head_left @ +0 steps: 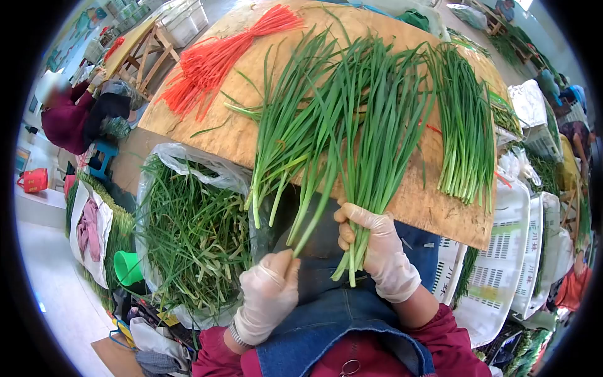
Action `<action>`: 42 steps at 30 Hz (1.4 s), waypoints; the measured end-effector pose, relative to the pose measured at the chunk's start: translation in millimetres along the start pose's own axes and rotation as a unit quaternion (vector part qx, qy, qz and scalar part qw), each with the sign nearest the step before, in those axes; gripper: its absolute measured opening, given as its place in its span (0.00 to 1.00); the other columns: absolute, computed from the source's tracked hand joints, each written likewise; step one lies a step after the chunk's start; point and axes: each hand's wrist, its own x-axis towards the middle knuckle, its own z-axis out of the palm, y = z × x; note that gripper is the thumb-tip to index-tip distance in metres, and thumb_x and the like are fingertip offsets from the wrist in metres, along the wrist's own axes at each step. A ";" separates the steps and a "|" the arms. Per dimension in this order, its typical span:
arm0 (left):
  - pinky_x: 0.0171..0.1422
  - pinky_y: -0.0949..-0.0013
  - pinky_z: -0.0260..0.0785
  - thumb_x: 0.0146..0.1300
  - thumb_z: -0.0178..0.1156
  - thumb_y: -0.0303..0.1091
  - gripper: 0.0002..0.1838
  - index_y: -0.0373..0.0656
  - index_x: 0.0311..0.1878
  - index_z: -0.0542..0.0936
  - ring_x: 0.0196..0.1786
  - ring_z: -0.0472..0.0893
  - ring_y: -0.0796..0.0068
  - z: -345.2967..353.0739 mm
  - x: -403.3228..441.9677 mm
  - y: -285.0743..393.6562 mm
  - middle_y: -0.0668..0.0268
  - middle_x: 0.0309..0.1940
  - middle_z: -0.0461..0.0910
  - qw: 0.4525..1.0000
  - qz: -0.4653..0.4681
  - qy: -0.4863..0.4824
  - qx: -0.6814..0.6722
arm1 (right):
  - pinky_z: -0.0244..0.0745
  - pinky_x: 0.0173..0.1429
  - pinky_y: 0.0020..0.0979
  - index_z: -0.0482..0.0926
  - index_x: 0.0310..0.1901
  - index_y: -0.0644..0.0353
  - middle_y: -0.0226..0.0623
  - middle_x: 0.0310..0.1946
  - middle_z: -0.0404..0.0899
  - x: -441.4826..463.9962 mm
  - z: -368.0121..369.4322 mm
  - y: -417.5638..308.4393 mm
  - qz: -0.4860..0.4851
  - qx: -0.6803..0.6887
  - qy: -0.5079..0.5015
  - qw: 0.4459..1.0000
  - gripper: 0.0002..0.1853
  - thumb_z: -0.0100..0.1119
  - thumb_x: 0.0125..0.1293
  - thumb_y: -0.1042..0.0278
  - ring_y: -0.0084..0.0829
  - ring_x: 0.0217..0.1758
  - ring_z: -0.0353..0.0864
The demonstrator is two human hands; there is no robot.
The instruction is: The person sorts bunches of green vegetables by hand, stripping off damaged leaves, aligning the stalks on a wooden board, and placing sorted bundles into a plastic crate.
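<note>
My right hand (380,254), in a thin whitish glove, is wrapped around the lower stems of a bunch of garlic chives (386,138); the pale stem ends stick out below the fist. My left hand (270,292), gloved too, pinches the pale end of a garlic chive stalk (312,225) between thumb and finger. Loose garlic chives (286,129) lie on the wooden board (213,135) just left of the held bunch. A neat bundle of garlic chives (466,135) rests at the board's right side, with a bit of red tie near it.
Red plastic ties (210,66) lie fanned at the board's far left. Below it, a clear-lined container (235,168) holds green leaf scraps. A green cup (127,268) is at left, white crates (496,264) at right. Another person (66,119) sits at the far left.
</note>
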 end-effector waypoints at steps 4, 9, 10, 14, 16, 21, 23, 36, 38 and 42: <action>0.24 0.65 0.67 0.47 0.64 0.21 0.10 0.38 0.34 0.77 0.20 0.76 0.61 1.1 1.4 11.5 0.60 0.21 0.74 0.997 0.072 -0.006 0.019 | 0.68 0.21 0.25 0.77 0.37 0.67 0.35 0.23 0.77 -2.3 5.8 1.6 -0.013 -0.030 -0.018 0.999 0.10 0.64 0.55 0.72 0.24 0.17 0.71; 0.22 0.69 0.64 0.45 0.68 0.25 0.12 0.38 0.34 0.77 0.18 0.73 0.66 5.4 3.8 14.1 0.63 0.19 0.73 0.989 0.093 -0.044 -0.101 | 0.68 0.21 0.24 0.76 0.40 0.69 0.38 0.24 0.78 -1.3 3.5 -1.8 0.005 -0.081 0.011 0.997 0.13 0.64 0.53 0.75 0.23 0.17 0.72; 0.22 0.72 0.62 0.44 0.70 0.27 0.12 0.38 0.33 0.78 0.18 0.73 0.72 0.2 6.1 12.7 0.64 0.20 0.74 0.972 0.022 -0.103 -0.210 | 0.69 0.22 0.24 0.76 0.41 0.69 0.39 0.24 0.79 -0.7 2.4 -3.1 0.008 -0.064 0.007 0.998 0.13 0.63 0.52 0.75 0.24 0.18 0.73; 0.36 0.70 0.69 0.53 0.61 0.26 0.07 0.36 0.35 0.80 0.29 0.78 0.66 2.0 18.4 3.5 0.58 0.26 0.79 0.984 -0.066 0.020 -0.166 | 0.73 0.28 0.25 0.75 0.41 0.68 0.41 0.27 0.80 2.9 -11.8 -8.8 0.021 0.007 -0.016 1.000 0.12 0.61 0.53 0.77 0.26 0.23 0.77; 0.39 0.67 0.70 0.55 0.61 0.29 0.09 0.34 0.38 0.79 0.33 0.79 0.62 9.0 27.0 -0.9 0.55 0.30 0.79 0.991 -0.105 0.022 -0.081 | 0.77 0.34 0.30 0.75 0.40 0.68 0.41 0.28 0.80 1.3 -15.8 -13.1 0.027 0.012 -0.015 0.999 0.11 0.59 0.54 0.77 0.29 0.30 0.80; 0.33 0.73 0.68 0.60 0.57 0.33 0.12 0.32 0.41 0.78 0.28 0.78 0.70 35.3 44.3 -22.5 0.59 0.27 0.80 0.981 -0.165 -0.057 -0.085 | 0.80 0.35 0.35 0.76 0.37 0.70 0.40 0.26 0.79 -7.2 -3.3 -22.7 0.041 0.004 -0.002 0.999 0.08 0.59 0.56 0.75 0.30 0.28 0.80; 0.29 0.77 0.66 0.61 0.56 0.33 0.12 0.32 0.41 0.78 0.24 0.76 0.77 33.5 55.9 -22.3 0.62 0.25 0.79 0.849 -0.347 -0.149 -0.370 | 0.79 0.32 0.31 0.77 0.33 0.70 0.40 0.24 0.78 -2.1 -7.4 -20.3 0.053 -0.034 0.001 0.998 0.07 0.59 0.56 0.75 0.30 0.25 0.80; 0.20 0.82 0.59 0.58 0.59 0.29 0.06 0.35 0.33 0.78 0.18 0.71 0.85 10.6 46.2 18.1 0.67 0.21 0.77 0.730 -0.384 -0.154 -0.544 | 0.63 0.17 0.22 0.80 0.29 0.68 0.32 0.14 0.73 -5.5 16.8 -11.7 -0.033 -0.200 0.038 0.979 0.07 0.64 0.54 0.72 0.22 0.13 0.70; 0.17 0.82 0.55 0.58 0.58 0.28 0.05 0.36 0.33 0.78 0.16 0.69 0.86 15.5 40.2 16.0 0.68 0.19 0.76 0.728 -0.396 -0.125 -0.545 | 0.64 0.18 0.21 0.80 0.32 0.69 0.32 0.14 0.74 -1.0 9.8 -7.4 -0.016 -0.171 0.032 0.985 0.08 0.62 0.54 0.72 0.21 0.14 0.70; 0.16 0.81 0.56 0.60 0.54 0.26 0.05 0.35 0.33 0.77 0.18 0.69 0.86 -16.7 29.7 17.5 0.71 0.16 0.72 0.816 -0.325 -0.084 -0.471 | 0.68 0.23 0.21 0.81 0.33 0.69 0.33 0.17 0.76 2.3 3.1 -7.1 -0.001 -0.078 -0.007 0.997 0.08 0.61 0.55 0.72 0.23 0.18 0.73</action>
